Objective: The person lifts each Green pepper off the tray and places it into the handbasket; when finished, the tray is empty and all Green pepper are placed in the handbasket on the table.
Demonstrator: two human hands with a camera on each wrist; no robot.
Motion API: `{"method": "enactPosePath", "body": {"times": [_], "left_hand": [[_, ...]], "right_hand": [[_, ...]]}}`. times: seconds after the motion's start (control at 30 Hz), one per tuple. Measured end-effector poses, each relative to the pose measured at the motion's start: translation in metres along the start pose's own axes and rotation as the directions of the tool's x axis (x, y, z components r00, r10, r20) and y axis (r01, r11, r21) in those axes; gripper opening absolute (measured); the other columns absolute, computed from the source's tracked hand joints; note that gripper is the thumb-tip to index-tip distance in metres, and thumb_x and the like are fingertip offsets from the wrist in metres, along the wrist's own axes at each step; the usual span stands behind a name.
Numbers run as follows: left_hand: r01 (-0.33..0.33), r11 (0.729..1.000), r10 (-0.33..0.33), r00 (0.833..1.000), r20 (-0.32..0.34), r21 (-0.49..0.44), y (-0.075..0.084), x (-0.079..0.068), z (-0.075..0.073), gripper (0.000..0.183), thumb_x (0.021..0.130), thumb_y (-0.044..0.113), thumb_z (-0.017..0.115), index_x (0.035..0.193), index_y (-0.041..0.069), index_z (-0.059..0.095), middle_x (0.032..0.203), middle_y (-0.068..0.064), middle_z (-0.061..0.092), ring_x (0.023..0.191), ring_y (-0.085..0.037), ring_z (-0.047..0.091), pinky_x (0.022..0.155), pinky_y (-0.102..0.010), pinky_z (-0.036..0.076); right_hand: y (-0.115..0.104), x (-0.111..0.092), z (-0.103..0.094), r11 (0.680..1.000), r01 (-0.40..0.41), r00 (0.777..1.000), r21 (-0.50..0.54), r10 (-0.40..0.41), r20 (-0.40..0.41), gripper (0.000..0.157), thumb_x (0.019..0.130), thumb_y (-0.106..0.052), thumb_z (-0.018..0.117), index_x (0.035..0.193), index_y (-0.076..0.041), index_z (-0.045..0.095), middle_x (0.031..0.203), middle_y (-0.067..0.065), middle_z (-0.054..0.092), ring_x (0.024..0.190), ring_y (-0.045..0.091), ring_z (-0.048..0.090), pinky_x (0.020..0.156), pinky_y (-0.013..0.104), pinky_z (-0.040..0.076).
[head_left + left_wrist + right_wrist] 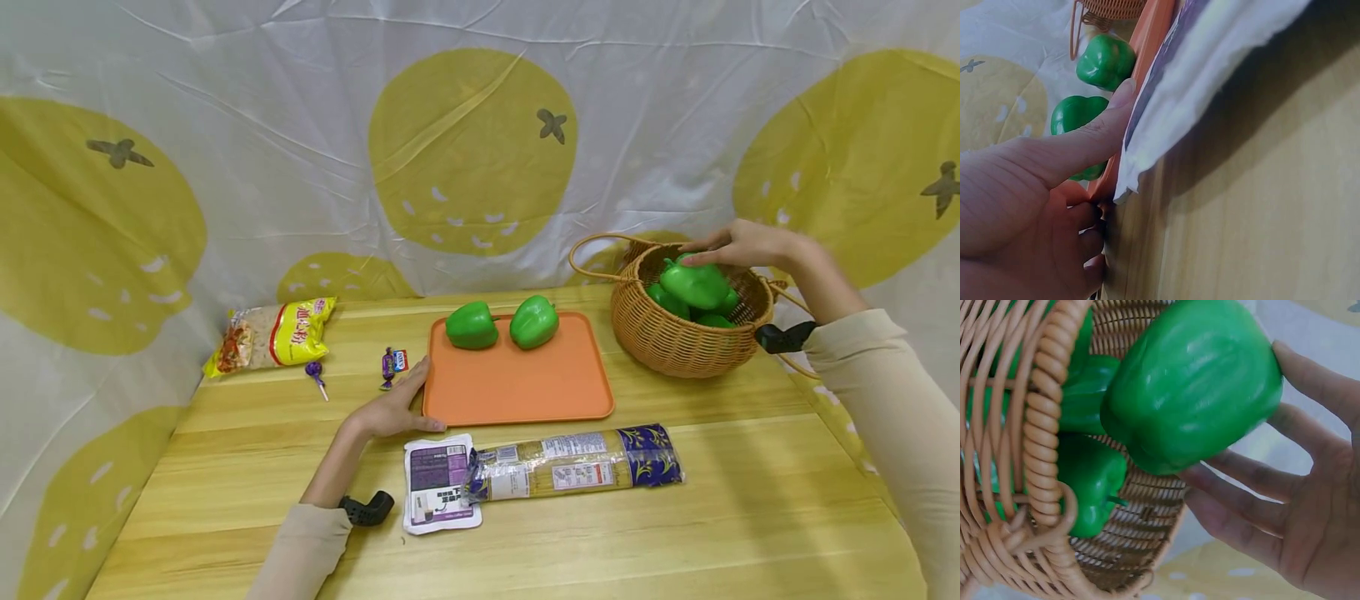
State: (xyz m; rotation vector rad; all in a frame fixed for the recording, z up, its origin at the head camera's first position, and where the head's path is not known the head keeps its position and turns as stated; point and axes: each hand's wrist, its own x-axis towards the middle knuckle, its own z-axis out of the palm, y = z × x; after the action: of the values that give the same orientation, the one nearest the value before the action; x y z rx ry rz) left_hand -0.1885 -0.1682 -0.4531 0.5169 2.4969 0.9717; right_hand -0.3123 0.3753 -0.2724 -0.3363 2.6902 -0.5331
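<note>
My right hand (738,246) holds a green bell pepper (693,283) at the mouth of the wicker basket (682,350). In the right wrist view, its fingertips and thumb pinch the pepper (1194,387), with other green peppers (1091,481) lower in the basket. My left hand (393,407) holds the near left corner of the orange tray (517,383), thumb along the front rim and fingers at the left side. Two green bell peppers, one on the left (472,326) and one on the right (534,322), lie toward the tray's far edge.
In front of the tray lies a spaghetti pack (577,462), its end overlapping a purple and white packet (438,487). Wrapped candies (393,364) sit left of the tray, then a purple lollipop (315,371) and a yellow food bag (273,335). A patterned curtain (480,150) hangs behind.
</note>
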Motion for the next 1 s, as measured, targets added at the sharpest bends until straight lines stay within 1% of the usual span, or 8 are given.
{"method": "enactPosePath", "body": {"times": [0.03,0.13,0.2,0.27,0.5,0.73,0.87,1.0], "left_hand": [[0.0,1.0,0.0,1.0,-0.001,0.001,0.0,0.0,0.0,0.115,0.08,0.041,0.077,0.155,0.006,-0.002,0.163,-0.013,-0.009,0.151,-0.034,-0.007,0.122,-0.055,0.002],[0.001,1.0,-0.001,1.0,-0.004,-0.006,0.001,-0.001,0.0,0.115,0.079,0.041,0.077,0.155,0.006,-0.002,0.163,-0.013,-0.009,0.151,-0.033,-0.007,0.122,-0.055,0.003],[-0.001,1.0,0.001,1.0,-0.008,-0.008,0.002,-0.002,0.0,0.115,0.079,0.041,0.077,0.155,0.006,-0.001,0.163,-0.013,-0.008,0.151,-0.034,-0.007,0.121,-0.056,0.003],[0.0,1.0,0.0,1.0,-0.009,-0.005,0.002,-0.003,0.001,0.115,0.079,0.042,0.077,0.155,0.006,-0.002,0.163,-0.014,-0.008,0.151,-0.035,-0.006,0.121,-0.057,0.003],[0.002,1.0,-0.002,1.0,-0.026,0.008,0.006,-0.007,0.001,0.114,0.08,0.041,0.077,0.155,0.007,-0.002,0.164,-0.013,-0.007,0.151,-0.034,-0.005,0.122,-0.056,0.004],[-0.004,1.0,0.004,1.0,-0.026,0.007,0.01,-0.006,0.004,0.115,0.08,0.041,0.077,0.155,0.004,-0.002,0.163,-0.015,-0.006,0.151,-0.036,-0.005,0.121,-0.056,0.004],[-0.005,1.0,0.005,1.0,-0.023,0.0,0.013,-0.005,0.005,0.115,0.08,0.039,0.077,0.155,0.005,-0.002,0.163,-0.014,-0.006,0.151,-0.035,-0.004,0.122,-0.055,0.004],[-0.004,1.0,0.004,1.0,-0.03,0.014,0.014,-0.004,0.006,0.114,0.08,0.039,0.077,0.155,0.005,-0.001,0.163,-0.015,-0.006,0.151,-0.035,-0.004,0.121,-0.056,0.004]], "right_hand": [[0.001,0.001,0.001,1.0,-0.001,1.0,0.004,0.001,0.006,0.062,0.095,-0.05,0.054,0.142,-0.009,0.049,0.124,0.023,0.061,0.082,0.021,0.06,0.069,0.034,0.052],[0.003,0.004,0.002,1.0,-0.005,1.0,-0.008,0.005,0.012,0.065,0.098,-0.051,0.046,0.142,-0.003,0.047,0.132,0.031,0.053,0.105,0.041,0.059,0.085,0.049,0.052],[0.001,0.004,0.003,1.0,-0.002,1.0,-0.02,0.002,-0.004,0.069,0.099,-0.053,0.042,0.143,-0.001,0.044,0.139,0.035,0.045,0.124,0.051,0.045,0.096,0.059,0.044],[-0.006,0.003,0.003,0.999,0.021,0.999,-0.032,-0.023,-0.042,0.07,0.099,-0.053,0.042,0.145,0.0,0.041,0.145,0.036,0.036,0.133,0.056,0.031,0.103,0.066,0.034],[-0.05,0.0,0.021,0.987,0.163,0.968,0.008,-0.158,-0.192,0.07,0.097,-0.048,0.05,0.152,-0.011,0.029,0.147,0.029,0.04,0.132,0.047,0.041,0.103,0.063,0.037],[-0.093,0.013,0.065,0.945,0.291,0.951,0.151,-0.268,-0.157,0.077,0.094,-0.045,0.058,0.156,-0.026,0.016,0.156,0.017,0.03,0.139,0.04,0.037,0.107,0.058,0.039],[-0.108,0.028,0.094,0.917,0.352,0.933,0.189,-0.328,-0.147,0.079,0.092,-0.043,0.062,0.154,-0.035,0.013,0.162,0.008,0.019,0.147,0.035,0.025,0.114,0.059,0.03],[-0.116,0.045,0.119,0.89,0.406,0.913,0.207,-0.386,-0.131,0.081,0.09,-0.038,0.066,0.154,-0.037,0.015,0.163,0.005,0.016,0.15,0.034,0.014,0.117,0.062,0.02]]}}
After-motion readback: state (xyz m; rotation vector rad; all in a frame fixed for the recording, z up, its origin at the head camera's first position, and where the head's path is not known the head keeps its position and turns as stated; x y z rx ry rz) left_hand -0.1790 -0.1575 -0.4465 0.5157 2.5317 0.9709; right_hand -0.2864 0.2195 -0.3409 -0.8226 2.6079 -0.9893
